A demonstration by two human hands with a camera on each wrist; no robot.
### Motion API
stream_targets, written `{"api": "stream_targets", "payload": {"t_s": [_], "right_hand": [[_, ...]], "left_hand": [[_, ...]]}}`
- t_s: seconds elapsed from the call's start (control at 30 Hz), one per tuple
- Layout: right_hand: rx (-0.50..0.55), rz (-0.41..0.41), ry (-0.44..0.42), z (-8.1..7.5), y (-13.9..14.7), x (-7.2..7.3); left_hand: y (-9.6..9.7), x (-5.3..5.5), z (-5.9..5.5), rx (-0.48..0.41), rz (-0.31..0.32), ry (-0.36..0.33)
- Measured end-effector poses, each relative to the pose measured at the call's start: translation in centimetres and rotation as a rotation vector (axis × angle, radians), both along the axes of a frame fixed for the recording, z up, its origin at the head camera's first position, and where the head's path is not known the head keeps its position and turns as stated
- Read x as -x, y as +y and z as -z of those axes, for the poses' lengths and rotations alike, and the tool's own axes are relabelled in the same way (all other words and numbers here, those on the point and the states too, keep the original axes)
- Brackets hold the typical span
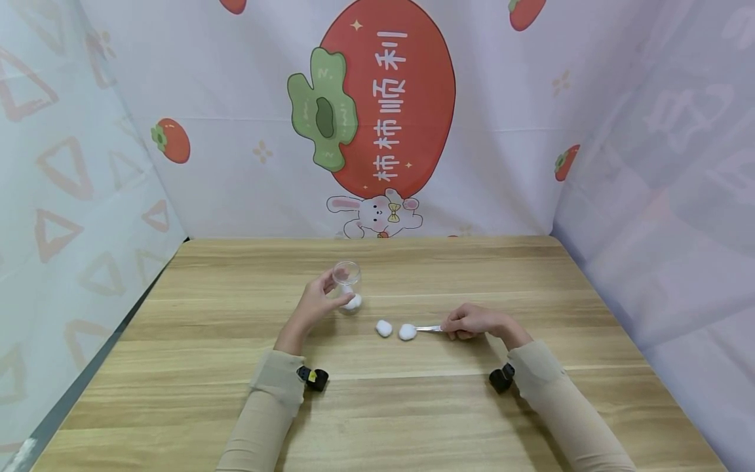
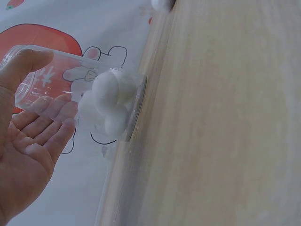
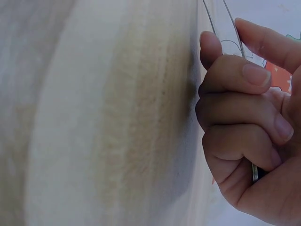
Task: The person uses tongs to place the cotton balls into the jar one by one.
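Head: tweezers [image 1: 428, 328] crosswise, tips left.

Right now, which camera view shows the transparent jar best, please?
The left wrist view: the transparent jar appears large there, with white balls visible inside, although the left hand partly covers its upper end. The head view shows it small, from above, also partly covered. The right wrist view does not show it.

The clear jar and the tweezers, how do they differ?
The clear jar is broad and see-through; the tweezers are slim and silvery. The jar contains several cotton balls; the tweezers' tips meet one cotton ball. The left hand holds the jar, the right hand the tweezers. Both are held.
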State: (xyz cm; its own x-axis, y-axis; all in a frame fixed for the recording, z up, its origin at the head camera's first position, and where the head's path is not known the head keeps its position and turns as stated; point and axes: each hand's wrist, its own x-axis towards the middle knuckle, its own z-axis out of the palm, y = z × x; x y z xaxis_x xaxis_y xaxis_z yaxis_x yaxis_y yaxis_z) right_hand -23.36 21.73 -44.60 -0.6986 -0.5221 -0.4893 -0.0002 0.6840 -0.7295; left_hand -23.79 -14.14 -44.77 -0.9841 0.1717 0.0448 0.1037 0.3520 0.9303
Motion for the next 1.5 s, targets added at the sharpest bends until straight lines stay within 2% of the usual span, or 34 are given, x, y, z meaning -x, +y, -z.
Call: {"api": "stream_targets", "payload": {"t_s": [0.37,0.6,0.67,0.8,1.23,1.5], "right_hand": [[0.002,0.007,0.000,0.4,-0.8,0.3],[0.001,0.043,-0.021,0.6,-1.2,0.3],[0.018,0.053,-0.039,0.6,-1.3,0.2],[0.047,0.067,-0.065,0.7,-1.4,0.1],[0.070,0.091,-0.037,0.3,-1.2,-0.1],[0.083,0.101,-0.003,-0.2,-1.0,-0.2]], "left_hand": [[0.1,0.1,-0.1,-0.018,0.008,0.005],[0.6,-2.0,-3.4,-0.006,0.027,-0.001],[0.7,-2.1,-3.6,-0.011,0.027,-0.009],[0.6,-2.2,-3.6,-0.009,0.028,-0.018],[0.7,-2.4,-3.9,-0.015,0.025,-0.016],[0.7,-2.3,-3.7,-0.002,0.038,0.029]]}}
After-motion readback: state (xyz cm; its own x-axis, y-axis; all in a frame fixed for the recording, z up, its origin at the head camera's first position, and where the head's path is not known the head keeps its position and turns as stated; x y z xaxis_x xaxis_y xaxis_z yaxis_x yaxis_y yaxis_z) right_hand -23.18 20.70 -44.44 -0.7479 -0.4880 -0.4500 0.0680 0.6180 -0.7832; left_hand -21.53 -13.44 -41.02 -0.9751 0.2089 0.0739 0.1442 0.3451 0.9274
